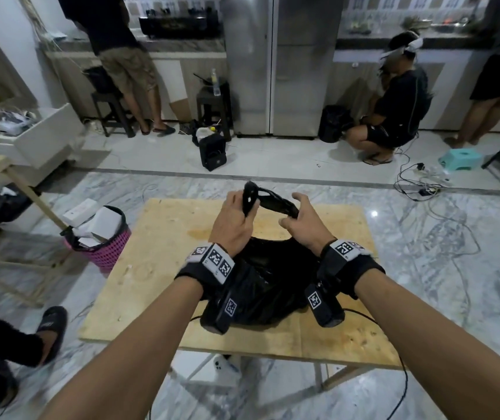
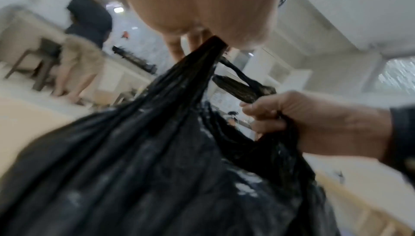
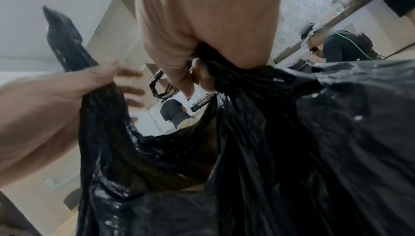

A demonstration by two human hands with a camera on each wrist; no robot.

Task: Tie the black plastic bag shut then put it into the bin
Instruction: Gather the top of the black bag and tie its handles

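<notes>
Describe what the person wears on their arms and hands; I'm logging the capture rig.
Bare forearms, no sleeves or gloves. Each wrist carries a black strap with white square-coded marker tags and a black camera pod beneath: left wristband, right wristband. A thin black cable trails from the right pod. Left hand and right hand wear nothing.

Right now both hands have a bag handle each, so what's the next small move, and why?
Probably cross the two handles and tuck one under: the left hand and right hand each grip a handle, and the bag on the table still gapes, untied.
</notes>
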